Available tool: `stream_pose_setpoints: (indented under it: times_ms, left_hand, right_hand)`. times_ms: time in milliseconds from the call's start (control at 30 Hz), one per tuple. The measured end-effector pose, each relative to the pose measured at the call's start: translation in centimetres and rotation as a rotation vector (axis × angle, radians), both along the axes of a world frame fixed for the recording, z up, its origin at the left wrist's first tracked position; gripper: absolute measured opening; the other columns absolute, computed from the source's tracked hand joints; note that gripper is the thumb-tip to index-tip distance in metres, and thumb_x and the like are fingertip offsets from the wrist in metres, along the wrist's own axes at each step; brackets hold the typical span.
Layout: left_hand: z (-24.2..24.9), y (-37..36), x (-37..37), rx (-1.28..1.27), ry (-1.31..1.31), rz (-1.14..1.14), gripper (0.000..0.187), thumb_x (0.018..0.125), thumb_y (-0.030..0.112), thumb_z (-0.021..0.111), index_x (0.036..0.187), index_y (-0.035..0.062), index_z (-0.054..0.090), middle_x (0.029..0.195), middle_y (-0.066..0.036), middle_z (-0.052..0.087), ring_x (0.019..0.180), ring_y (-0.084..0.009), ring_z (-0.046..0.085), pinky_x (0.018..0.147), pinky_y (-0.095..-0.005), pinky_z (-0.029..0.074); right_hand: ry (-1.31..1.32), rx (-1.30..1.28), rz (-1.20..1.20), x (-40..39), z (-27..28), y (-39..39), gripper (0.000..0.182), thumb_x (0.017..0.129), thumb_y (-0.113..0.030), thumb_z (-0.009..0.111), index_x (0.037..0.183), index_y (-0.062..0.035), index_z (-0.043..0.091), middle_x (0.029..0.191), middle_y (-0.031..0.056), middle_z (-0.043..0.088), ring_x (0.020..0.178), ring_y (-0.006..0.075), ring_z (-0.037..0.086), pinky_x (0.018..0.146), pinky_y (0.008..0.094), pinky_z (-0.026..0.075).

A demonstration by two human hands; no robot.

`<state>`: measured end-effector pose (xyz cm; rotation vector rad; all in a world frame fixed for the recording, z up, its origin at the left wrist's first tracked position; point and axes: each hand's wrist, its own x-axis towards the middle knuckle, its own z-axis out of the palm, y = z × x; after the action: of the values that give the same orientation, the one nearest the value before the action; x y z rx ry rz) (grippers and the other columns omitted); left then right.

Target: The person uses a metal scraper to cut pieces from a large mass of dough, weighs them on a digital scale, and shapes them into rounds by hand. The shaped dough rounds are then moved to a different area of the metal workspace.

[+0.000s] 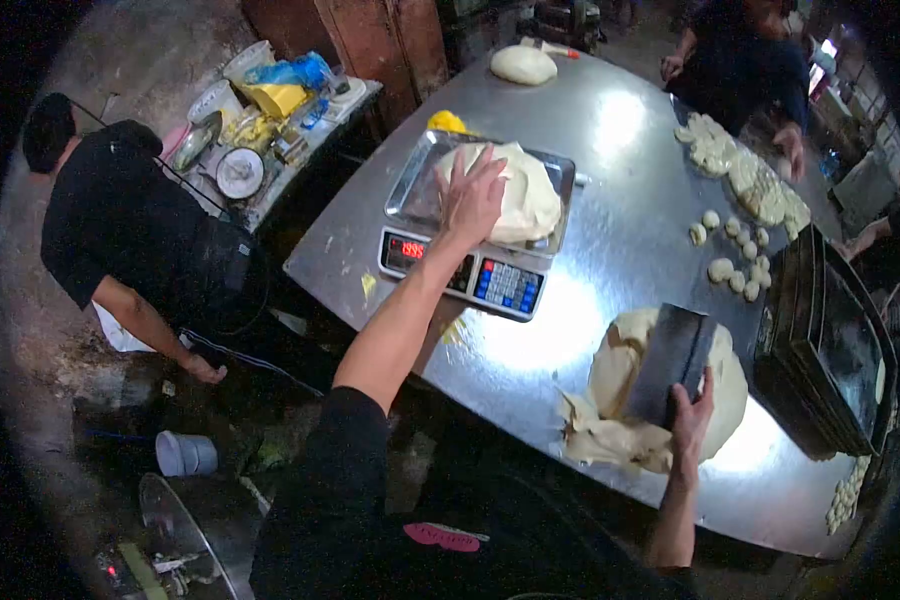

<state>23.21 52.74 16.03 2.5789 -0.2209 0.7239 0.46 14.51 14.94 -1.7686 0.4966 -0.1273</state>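
My left hand (473,195) lies with its fingers spread on the left part of a pale dough lump (528,200), which rests in the metal tray (410,190) of a digital scale (460,275) with a red lit display. In my right hand (692,415) is a wide dark scraper (670,365), held at its near right edge. The scraper lies over a large dough mass (728,385) on the metal table (350,260). A loose, torn flap of dough spreads out at the mass's near left side.
Stacked dark trays (820,340) stand at the table's right, near small dough balls (748,250) and a dough strip (760,185). A round dough (523,65) sits at the far end. Co-workers stand left (150,220) and far right (740,60). A bucket (185,453) is on the floor.
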Motion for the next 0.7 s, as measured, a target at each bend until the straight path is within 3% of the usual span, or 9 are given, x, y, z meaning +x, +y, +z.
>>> stream_pose_setpoints:
  times_ms: [33,100,167,200,300,367,433,467,700]
  left_hand:
    - [-0.3,0.7,1.1,0.162,0.081,0.050,0.045,0.085,0.029,0.054,0.127,0.0126,0.052,0.147,-0.014,0.031,0.136,-0.0402,0.023,0.107,-0.0630,0.010]
    - [-1.2,1.9,2.1,0.203,0.238,0.022,0.056,0.084,0.035,0.056,0.135,0.0158,0.043,0.150,-0.015,0.023,0.137,-0.0424,0.015,0.106,-0.0655,0.007]
    - [-0.1,3.5,1.1,0.245,0.410,0.007,0.069,0.082,0.041,0.059,0.142,0.0190,0.034,0.153,-0.016,0.014,0.139,-0.0447,0.007,0.105,-0.0680,0.005]
    - [1.2,4.5,0.1,0.067,0.400,-0.069,0.077,0.079,0.043,0.062,0.144,0.0188,0.029,0.152,-0.018,0.015,0.139,-0.0444,0.006,0.106,-0.0657,0.005]
    - [2.0,8.8,-1.6,-0.192,0.245,-0.184,0.085,0.078,0.034,0.068,0.147,0.0131,0.023,0.151,-0.020,0.018,0.140,-0.0374,0.012,0.110,-0.0537,0.013]
    - [2.7,11.2,-3.9,-0.734,0.081,-0.292,0.070,0.082,0.024,0.066,0.142,0.0088,0.032,0.145,-0.021,0.030,0.135,-0.0338,0.029,0.104,-0.0496,0.031]
    - [1.6,13.4,-6.1,-0.825,0.126,-0.192,0.065,0.083,0.020,0.065,0.140,0.0072,0.036,0.143,-0.020,0.034,0.132,-0.0302,0.034,0.103,-0.0447,0.034]
    - [0.9,14.4,-7.5,-0.911,0.170,-0.097,0.059,0.085,0.015,0.063,0.138,0.0057,0.039,0.141,-0.019,0.039,0.129,-0.0265,0.039,0.102,-0.0397,0.037]
    - [-0.7,19.9,-14.8,-0.812,0.237,0.117,0.040,0.087,0.010,0.059,0.125,-0.0007,0.051,0.138,-0.017,0.043,0.124,-0.0245,0.046,0.097,-0.0351,0.044]
  right_hand:
    - [-0.133,-0.223,0.014,1.1,-0.4,-0.9,0.061,0.082,-0.005,0.059,0.138,0.0006,0.035,0.119,0.0178,0.057,0.094,0.0258,0.060,0.082,0.0335,0.049]
    - [0.294,-0.806,0.130,2.7,1.6,-2.8,0.058,0.081,-0.012,0.063,0.133,0.0009,0.042,0.121,0.0207,0.055,0.100,0.0358,0.057,0.087,0.0396,0.046]
    - [0.395,-1.183,0.175,3.3,3.5,-2.5,0.053,0.082,-0.021,0.063,0.129,-0.0018,0.047,0.120,0.0237,0.052,0.106,0.0405,0.052,0.090,0.0440,0.043]
    - [0.192,-1.323,0.189,3.7,2.1,-4.2,0.054,0.080,-0.021,0.065,0.127,-0.0019,0.048,0.106,0.0238,0.055,0.099,0.0374,0.055,0.084,0.0411,0.045]
    - [-0.165,-0.967,0.251,7.5,5.5,1.2,0.045,0.081,-0.019,0.067,0.120,0.0003,0.054,0.109,0.0215,0.058,0.103,0.0345,0.057,0.089,0.0401,0.045]
    - [-0.156,-0.620,0.445,12.9,3.9,3.7,0.043,0.081,-0.019,0.067,0.117,0.0011,0.056,0.108,0.0194,0.061,0.104,0.0322,0.059,0.091,0.0390,0.045]
    - [-0.219,-0.520,0.675,17.3,6.1,10.6,0.043,0.080,-0.019,0.067,0.117,0.0006,0.056,0.108,0.0183,0.062,0.103,0.0304,0.060,0.092,0.0382,0.045]
    - [-0.263,-0.667,0.822,20.4,6.2,12.9,0.046,0.082,-0.014,0.065,0.124,0.0009,0.052,0.116,0.0158,0.061,0.106,0.0239,0.058,0.093,0.0340,0.044]
    - [-0.151,-0.948,1.227,36.3,8.1,27.0,0.086,0.074,-0.044,0.072,0.139,-0.0025,0.035,0.140,0.0209,0.040,0.129,0.0312,0.039,0.108,0.0385,0.032]
